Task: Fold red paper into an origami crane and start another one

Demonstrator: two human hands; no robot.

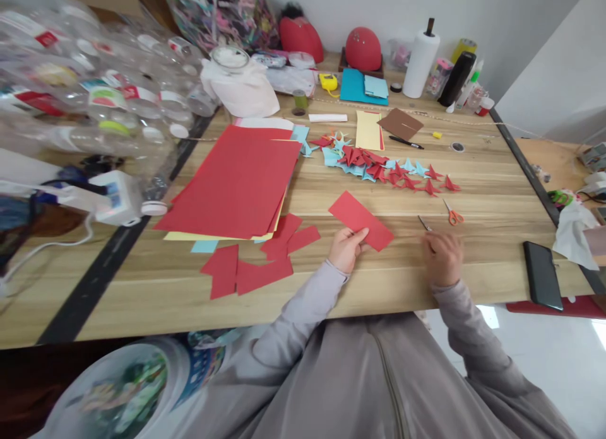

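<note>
My left hand (345,250) pinches a red paper strip (362,219) between thumb and fingers, holding it at a slant over the table. My right hand (444,257) is closed and a little blurred. A thin metal-tipped tool (424,223) sticks out beyond its fingers; the rest is hidden in the fist. Just past that hand lie small orange-handled scissors (454,216). Cut red paper pieces (265,274) are scattered left of my left hand. Behind them is a stack of large red sheets (241,180). Folded red and blue paper stars or cranes (379,164) form a row farther back.
Plastic bottles (137,105) crowd the left side, near a white box-like device (118,198). A black phone (543,274) lies at the right front edge. Brown paper (401,124), a black pen (406,142) and a white roll (421,64) are toward the back. A bucket (177,369) stands below left.
</note>
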